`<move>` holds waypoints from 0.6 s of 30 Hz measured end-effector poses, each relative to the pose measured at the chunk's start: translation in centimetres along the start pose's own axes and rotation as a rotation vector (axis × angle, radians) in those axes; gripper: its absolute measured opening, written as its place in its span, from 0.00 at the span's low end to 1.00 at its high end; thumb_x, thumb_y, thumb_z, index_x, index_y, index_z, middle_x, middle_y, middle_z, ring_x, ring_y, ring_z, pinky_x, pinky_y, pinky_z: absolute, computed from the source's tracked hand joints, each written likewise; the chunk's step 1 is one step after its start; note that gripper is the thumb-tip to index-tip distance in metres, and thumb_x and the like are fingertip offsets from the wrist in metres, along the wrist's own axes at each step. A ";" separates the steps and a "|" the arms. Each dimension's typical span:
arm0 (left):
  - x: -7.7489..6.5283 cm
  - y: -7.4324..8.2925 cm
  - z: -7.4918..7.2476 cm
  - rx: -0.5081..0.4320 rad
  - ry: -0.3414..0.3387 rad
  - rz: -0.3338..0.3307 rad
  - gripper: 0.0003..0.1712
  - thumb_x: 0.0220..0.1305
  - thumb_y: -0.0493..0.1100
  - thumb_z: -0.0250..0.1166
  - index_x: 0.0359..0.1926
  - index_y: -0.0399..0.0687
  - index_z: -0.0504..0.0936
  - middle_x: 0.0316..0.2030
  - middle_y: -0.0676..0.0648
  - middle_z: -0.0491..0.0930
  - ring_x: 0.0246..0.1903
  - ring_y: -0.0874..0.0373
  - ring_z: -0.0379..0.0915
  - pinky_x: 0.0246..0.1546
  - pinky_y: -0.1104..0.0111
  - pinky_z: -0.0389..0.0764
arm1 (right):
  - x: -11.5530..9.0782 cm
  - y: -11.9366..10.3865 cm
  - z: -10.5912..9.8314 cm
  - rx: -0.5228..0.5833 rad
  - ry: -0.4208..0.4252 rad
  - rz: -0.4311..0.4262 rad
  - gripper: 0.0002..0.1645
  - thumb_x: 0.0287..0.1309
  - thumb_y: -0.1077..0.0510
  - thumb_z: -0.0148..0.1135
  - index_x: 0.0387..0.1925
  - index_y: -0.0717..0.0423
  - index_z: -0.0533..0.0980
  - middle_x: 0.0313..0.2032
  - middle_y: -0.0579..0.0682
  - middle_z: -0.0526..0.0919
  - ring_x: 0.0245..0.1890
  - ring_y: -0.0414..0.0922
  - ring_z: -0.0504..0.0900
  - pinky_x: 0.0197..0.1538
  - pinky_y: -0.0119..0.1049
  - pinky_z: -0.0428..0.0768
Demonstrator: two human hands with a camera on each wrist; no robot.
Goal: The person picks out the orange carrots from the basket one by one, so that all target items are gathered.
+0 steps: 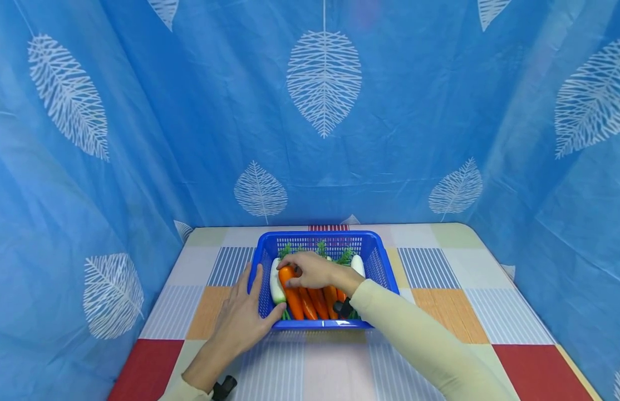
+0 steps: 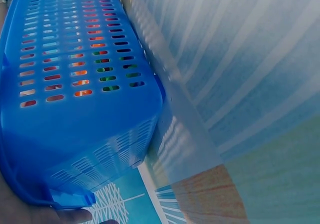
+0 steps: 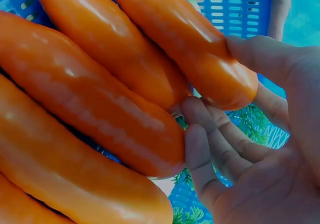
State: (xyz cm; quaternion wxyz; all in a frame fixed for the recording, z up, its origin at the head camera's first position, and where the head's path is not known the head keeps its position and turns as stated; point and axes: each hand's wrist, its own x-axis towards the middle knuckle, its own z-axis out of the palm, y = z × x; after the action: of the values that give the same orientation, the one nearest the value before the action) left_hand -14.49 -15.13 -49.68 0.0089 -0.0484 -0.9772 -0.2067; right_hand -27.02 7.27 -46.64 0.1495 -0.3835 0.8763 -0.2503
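A blue plastic basket (image 1: 335,324) holds several orange carrots lying side by side. My right hand (image 1: 312,270) reaches into it and pinches the thick end of the leftmost carrot (image 1: 293,298) between thumb and fingers. In the right wrist view, the thumb lies on one side of this carrot (image 3: 185,39), and other fingertips touch the ends of neighbouring carrots (image 3: 100,94). My left hand (image 1: 240,317) rests at the basket's left side with fingers extended, the thumb near the front left corner. The left wrist view shows the basket's slotted wall (image 2: 75,119) close up.
A white radish (image 1: 276,284) lies along the basket's left side, and another white vegetable (image 1: 358,264) at the right. Green leafy tops (image 1: 345,256) show at the back. The basket stands on a patchwork tablecloth (image 1: 335,367), with a blue leaf-print curtain (image 1: 380,139) behind and at both sides.
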 end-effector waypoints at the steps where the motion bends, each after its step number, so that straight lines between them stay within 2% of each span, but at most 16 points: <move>1: 0.0 0.0 0.0 0.000 0.000 0.000 0.66 0.76 0.77 0.65 0.97 0.49 0.50 0.96 0.32 0.45 0.89 0.22 0.58 0.78 0.19 0.72 | 0.0 0.0 0.0 0.004 0.007 -0.001 0.28 0.82 0.52 0.74 0.76 0.50 0.83 0.64 0.51 0.92 0.52 0.46 0.88 0.62 0.43 0.92; 6: 0.0 0.1 -0.1 0.009 0.001 -0.002 0.66 0.77 0.76 0.65 0.97 0.48 0.49 0.96 0.32 0.45 0.89 0.21 0.58 0.77 0.18 0.73 | -0.2 0.0 0.1 0.035 0.033 -0.008 0.26 0.81 0.52 0.75 0.74 0.50 0.84 0.55 0.50 0.93 0.46 0.43 0.85 0.54 0.37 0.90; 9: 0.0 0.1 0.0 0.012 0.002 -0.002 0.66 0.77 0.76 0.66 0.97 0.48 0.49 0.96 0.32 0.45 0.88 0.21 0.59 0.77 0.18 0.73 | -0.3 0.1 0.1 0.047 0.048 -0.014 0.26 0.80 0.52 0.76 0.73 0.50 0.84 0.52 0.49 0.92 0.44 0.43 0.84 0.52 0.37 0.89; 13: 0.0 0.1 0.1 0.010 -0.004 -0.007 0.66 0.76 0.76 0.65 0.97 0.48 0.49 0.96 0.31 0.45 0.88 0.20 0.59 0.76 0.18 0.74 | -0.4 0.2 0.0 0.069 0.065 -0.006 0.25 0.80 0.51 0.76 0.72 0.49 0.84 0.55 0.49 0.92 0.49 0.43 0.88 0.58 0.41 0.93; 18: 0.2 0.1 0.0 0.003 -0.004 -0.013 0.65 0.77 0.76 0.65 0.97 0.49 0.48 0.96 0.32 0.44 0.88 0.21 0.59 0.76 0.18 0.73 | -0.9 0.0 -0.9 0.126 0.107 -0.001 0.23 0.81 0.53 0.75 0.71 0.50 0.84 0.61 0.51 0.91 0.58 0.50 0.92 0.68 0.51 0.93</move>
State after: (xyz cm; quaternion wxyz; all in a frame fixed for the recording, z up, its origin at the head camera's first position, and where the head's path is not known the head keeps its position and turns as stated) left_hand -14.67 -15.01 -49.68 0.0058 -0.0425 -0.9778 -0.2052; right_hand -26.88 8.24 -45.84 0.1261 -0.3600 0.8653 -0.3254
